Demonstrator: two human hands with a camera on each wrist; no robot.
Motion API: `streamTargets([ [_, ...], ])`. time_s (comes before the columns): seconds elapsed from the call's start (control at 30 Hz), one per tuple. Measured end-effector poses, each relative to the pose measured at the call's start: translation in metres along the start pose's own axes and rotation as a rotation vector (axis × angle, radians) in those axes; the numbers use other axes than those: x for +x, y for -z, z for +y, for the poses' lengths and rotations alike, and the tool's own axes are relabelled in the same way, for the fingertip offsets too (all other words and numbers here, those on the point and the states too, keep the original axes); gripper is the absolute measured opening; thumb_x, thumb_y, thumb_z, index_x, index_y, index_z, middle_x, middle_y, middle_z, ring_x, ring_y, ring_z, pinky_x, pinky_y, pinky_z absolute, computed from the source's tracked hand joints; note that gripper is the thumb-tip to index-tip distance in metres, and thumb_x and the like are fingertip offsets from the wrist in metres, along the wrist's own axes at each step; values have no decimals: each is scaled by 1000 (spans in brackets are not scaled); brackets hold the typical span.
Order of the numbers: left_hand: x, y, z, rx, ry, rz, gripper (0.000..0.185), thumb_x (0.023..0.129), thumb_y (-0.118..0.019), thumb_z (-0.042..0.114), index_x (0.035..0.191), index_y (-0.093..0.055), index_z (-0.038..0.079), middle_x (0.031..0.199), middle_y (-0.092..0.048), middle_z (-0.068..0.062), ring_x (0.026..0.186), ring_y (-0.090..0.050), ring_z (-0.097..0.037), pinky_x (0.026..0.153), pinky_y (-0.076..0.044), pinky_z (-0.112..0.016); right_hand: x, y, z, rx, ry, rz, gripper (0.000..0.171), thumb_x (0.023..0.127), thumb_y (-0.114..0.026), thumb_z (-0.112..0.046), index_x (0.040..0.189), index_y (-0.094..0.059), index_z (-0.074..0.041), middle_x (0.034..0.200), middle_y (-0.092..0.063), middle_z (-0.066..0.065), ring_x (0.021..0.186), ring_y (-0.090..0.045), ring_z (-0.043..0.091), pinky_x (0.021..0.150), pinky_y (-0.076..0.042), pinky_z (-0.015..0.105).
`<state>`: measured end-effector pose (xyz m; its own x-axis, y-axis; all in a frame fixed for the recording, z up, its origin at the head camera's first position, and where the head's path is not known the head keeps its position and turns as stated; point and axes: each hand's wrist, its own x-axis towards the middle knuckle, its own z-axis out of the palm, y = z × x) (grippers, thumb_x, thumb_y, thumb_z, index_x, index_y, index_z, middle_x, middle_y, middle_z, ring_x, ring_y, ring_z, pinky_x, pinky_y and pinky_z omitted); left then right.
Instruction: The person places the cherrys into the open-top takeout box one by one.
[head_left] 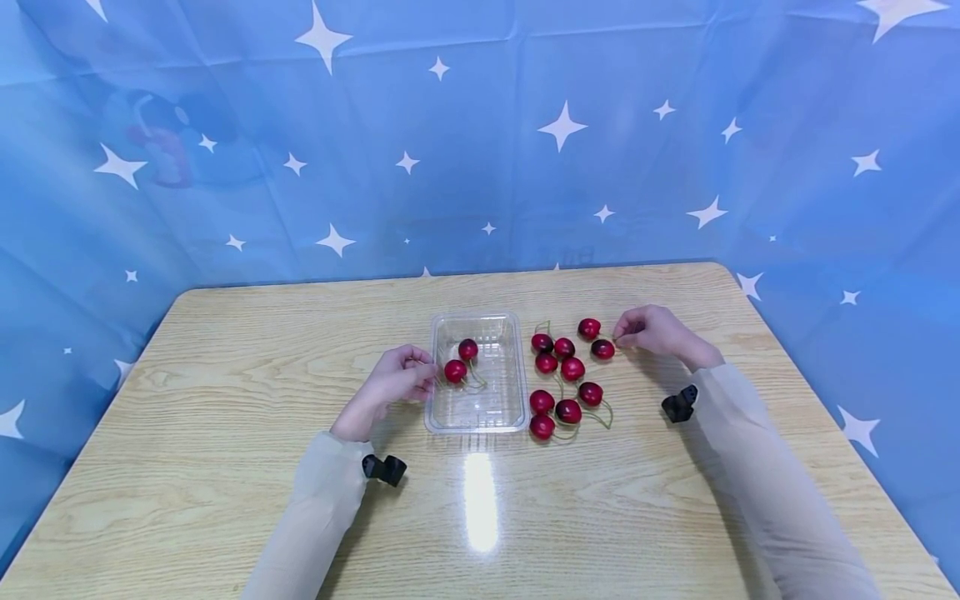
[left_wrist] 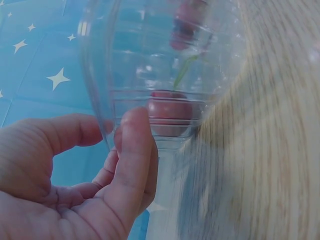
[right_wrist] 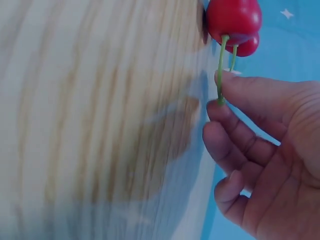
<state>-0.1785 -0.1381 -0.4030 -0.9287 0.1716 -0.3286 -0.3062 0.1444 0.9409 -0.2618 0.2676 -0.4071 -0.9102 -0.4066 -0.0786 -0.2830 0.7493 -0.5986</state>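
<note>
A clear plastic container sits mid-table, with two red cherries and their green stems inside. My left hand holds its left rim. In the left wrist view, the thumb is at the container's lip and the fingers lie along the ribbed outer wall. On the far right, my right hand pinches the stem end of a dark red cherry between thumb and index finger. The right wrist view shows that stem at the fingertips, with a second cherry just behind.
Several more cherries lie loose on the wooden table, close to the container's right side. A blue curtain with white stars hangs behind the table. Small black devices are strapped at both wrists.
</note>
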Motion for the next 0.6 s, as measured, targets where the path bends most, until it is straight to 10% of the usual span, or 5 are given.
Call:
streamTargets([
  [0.6,2,1,-2,20,-1,-12,14,92,-53,2,103,-48,-6,72,-57,-7,61,-59,-12,57,-55,-23,-12,-2,-2,368,-160,-74,23,91,-60,-11,101,-61,10,81,-63,9,66,-58,13,62,-52,25],
])
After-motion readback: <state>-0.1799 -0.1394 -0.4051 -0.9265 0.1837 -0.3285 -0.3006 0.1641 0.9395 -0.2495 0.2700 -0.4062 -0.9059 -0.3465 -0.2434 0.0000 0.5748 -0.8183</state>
